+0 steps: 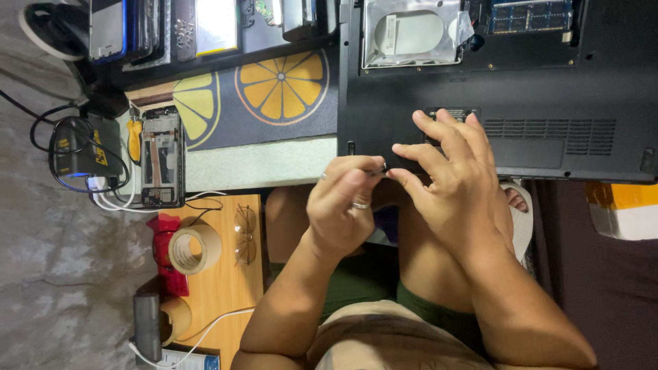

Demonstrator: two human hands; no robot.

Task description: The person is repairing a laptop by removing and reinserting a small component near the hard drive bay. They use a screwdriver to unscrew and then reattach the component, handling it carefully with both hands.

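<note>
Risk of loss: left hand (340,209) and right hand (452,175) pinch fingertips together on a small dark part, possibly a screw (384,169), at the near edge of the upturned laptop base (480,103). Slackened grip would likely drop it into the lap.
</note>
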